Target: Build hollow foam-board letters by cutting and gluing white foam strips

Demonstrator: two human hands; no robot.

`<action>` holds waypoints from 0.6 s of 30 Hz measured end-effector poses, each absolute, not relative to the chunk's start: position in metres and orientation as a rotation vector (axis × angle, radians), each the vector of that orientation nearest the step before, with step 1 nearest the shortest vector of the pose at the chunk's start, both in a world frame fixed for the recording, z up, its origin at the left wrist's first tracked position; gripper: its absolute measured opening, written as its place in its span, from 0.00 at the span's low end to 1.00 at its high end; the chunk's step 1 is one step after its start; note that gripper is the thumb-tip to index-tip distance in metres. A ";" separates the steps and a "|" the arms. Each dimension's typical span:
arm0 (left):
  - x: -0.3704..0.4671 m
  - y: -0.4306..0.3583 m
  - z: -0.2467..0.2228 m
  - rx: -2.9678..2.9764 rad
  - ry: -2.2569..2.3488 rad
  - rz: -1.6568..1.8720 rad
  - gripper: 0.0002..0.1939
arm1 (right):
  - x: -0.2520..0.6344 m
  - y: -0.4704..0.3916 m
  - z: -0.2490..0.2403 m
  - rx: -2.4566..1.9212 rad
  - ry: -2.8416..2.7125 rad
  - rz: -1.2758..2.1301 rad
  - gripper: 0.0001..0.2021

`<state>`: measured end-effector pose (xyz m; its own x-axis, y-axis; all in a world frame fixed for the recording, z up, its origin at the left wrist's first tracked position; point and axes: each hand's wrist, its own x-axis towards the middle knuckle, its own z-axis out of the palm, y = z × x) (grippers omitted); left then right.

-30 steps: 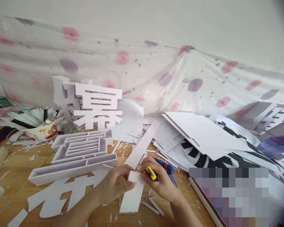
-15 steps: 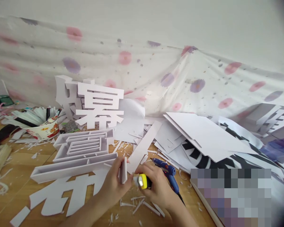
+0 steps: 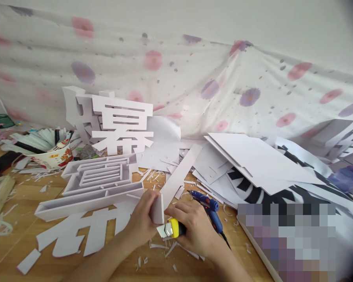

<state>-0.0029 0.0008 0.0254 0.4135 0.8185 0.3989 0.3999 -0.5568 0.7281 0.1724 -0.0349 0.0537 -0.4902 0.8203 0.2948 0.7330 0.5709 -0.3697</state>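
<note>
My left hand [image 3: 142, 217] pinches a small white foam board piece [image 3: 157, 209], held on edge above the table. Closed round a yellow and black utility knife [image 3: 174, 228] is my right hand [image 3: 192, 223]; the knife's blade points left, just below the foam board piece. I cannot tell whether the blade touches it. Left of my hands lies a white foam board character [image 3: 102, 182] with raised walls. Flat cut-out pieces [image 3: 97, 231] lie in front of it. A blue glue gun [image 3: 207, 203] rests beside my right hand.
A finished-looking white character [image 3: 120, 121] stands at the back against the floral sheet [image 3: 176, 86]. A paper bowl [image 3: 54, 158] of strips is at the left. Foam boards [image 3: 261, 156] are stacked at the right. Scraps litter the wooden table [image 3: 155, 266].
The foam board piece has turned so more of its broad face shows. The knife has dropped slightly and its blade now points left below the piece. The view has shifted slightly.
</note>
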 end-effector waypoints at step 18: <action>-0.004 0.002 0.024 2.176 1.042 1.056 0.15 | 0.172 -0.033 0.049 -1.269 -2.387 0.222 0.17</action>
<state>-0.0038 0.0023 0.0242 0.4058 0.8075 0.4282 0.4174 -0.5805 0.6991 0.1717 -0.0326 0.0485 -0.4914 0.8202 0.2931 0.7519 0.5693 -0.3325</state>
